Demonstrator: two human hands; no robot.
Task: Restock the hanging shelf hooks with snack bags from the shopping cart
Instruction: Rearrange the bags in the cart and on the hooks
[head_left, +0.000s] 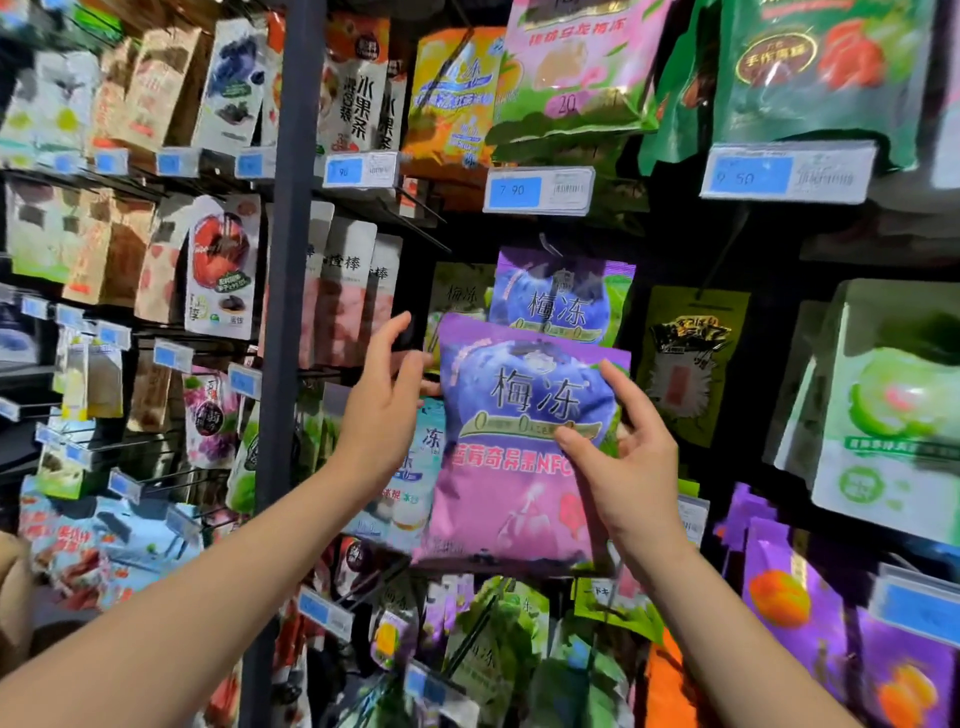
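Note:
A purple snack bag (511, 441) with blue fruit art and pink lower half is held up in front of the shelf. My right hand (626, 452) grips its right edge, thumb across the front and fingers behind. My left hand (387, 400) is at the bag's upper left edge, fingers reaching behind it; how firmly it grips is hidden. Directly above and behind hangs a matching purple bag (561, 296) on a hook (548, 244). The shopping cart is out of view.
Hanging snack bags fill the rack on every side: green bags (883, 415) at right, white and red bags (223, 265) at left. A dark upright post (291, 291) stands left of my left hand. Blue price tags (537, 191) stick out on hook ends.

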